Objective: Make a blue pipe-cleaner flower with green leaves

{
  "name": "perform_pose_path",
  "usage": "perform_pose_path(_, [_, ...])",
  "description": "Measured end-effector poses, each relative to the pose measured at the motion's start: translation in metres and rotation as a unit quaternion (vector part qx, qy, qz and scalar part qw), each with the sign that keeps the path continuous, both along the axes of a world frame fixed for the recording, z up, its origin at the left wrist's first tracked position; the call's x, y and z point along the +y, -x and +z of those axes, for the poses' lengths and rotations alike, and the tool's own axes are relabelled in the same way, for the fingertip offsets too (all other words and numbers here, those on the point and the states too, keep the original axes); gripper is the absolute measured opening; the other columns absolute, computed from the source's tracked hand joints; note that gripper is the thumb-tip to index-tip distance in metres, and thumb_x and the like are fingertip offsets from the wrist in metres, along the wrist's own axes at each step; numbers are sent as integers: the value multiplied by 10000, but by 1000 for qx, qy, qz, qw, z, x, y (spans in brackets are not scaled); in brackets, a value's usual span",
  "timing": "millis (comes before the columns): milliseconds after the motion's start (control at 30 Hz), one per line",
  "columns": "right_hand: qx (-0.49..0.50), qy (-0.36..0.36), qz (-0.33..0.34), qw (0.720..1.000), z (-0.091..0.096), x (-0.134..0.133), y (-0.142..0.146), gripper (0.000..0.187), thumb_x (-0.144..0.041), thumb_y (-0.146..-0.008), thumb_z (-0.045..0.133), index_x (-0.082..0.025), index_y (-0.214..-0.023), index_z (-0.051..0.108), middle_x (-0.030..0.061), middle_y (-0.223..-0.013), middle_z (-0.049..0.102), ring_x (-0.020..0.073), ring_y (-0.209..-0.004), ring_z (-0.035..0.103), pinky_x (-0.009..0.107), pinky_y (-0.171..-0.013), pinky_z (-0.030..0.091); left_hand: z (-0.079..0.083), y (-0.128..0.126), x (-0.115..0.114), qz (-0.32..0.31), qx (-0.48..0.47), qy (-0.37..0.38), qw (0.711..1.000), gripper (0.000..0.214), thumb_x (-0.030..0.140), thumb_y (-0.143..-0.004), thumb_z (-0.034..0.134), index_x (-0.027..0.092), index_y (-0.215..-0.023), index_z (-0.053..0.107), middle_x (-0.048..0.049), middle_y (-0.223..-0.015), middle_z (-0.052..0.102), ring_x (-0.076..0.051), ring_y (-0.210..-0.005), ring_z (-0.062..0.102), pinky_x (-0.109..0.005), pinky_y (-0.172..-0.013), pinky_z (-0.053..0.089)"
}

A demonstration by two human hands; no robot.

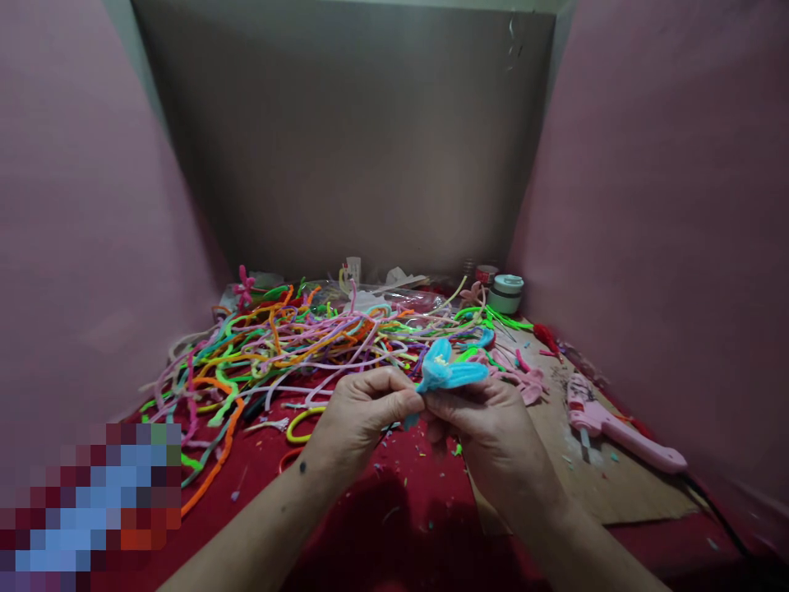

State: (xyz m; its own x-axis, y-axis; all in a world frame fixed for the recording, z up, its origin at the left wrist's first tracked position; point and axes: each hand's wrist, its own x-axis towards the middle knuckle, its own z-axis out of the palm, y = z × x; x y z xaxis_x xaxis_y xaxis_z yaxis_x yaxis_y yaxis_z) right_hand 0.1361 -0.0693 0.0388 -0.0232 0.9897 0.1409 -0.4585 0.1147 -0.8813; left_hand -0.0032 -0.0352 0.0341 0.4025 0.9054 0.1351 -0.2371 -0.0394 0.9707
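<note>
Both hands hold a blue pipe-cleaner flower (453,374) up over the table; its fuzzy petals spread and a pale yellow centre shows. My left hand (375,411) pinches the flower's base between thumb and forefinger. Close against it, my right hand (493,427) grips the underside of a petal with thumb and fingers. Part of the flower's base is hidden behind the fingers. Just left of my left hand lie yellow-handled scissors (303,426), partly covered by the wrist.
A tangled heap of many-coloured pipe cleaners (289,345) covers the back left. On the right, a pink glue gun (622,427) rests on a cardboard sheet (555,477). Pink flower pieces (523,382) and a lidded jar (506,293) stand behind. Walls close three sides.
</note>
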Motion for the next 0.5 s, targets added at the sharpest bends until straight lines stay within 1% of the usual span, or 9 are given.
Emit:
perform_pose_path(100, [10,4,27,1000,-2,3,-2,95,-228,-642,732,-157,-622,673,-13,-519,599,81,-395,504,194,-372,418,2,2,0,-7,15,-13,1000,152,252,-661,701,139,-590,628,-21,-578,569,-128,-566,501,-264,-586,389])
perform_pose_path(200, [20,6,58,998,-5,5,-3,85,-218,-644,729,-156,-630,672,-10,-538,609,90,-398,525,196,-365,427,4,3,-1,-5,23,-35,999,148,251,-677,689,146,-597,623,-19,-596,566,-132,-590,507,-265,-595,390])
perform_pose_path(333, [39,12,58,997,-5,5,-2,84,-206,-625,738,-157,-626,670,-12,-532,610,96,-406,528,200,-362,440,8,5,-3,-9,46,-57,997,120,223,-698,672,149,-618,623,-11,-608,548,-126,-597,500,-263,-599,384])
perform_pose_path(500, [45,27,56,997,-3,2,-1,90,-215,-622,733,-150,-590,680,9,-510,614,107,-433,537,208,-388,446,14,5,-6,5,80,-89,993,121,210,-713,658,151,-612,623,-18,-633,545,-133,-616,498,-271,-613,386])
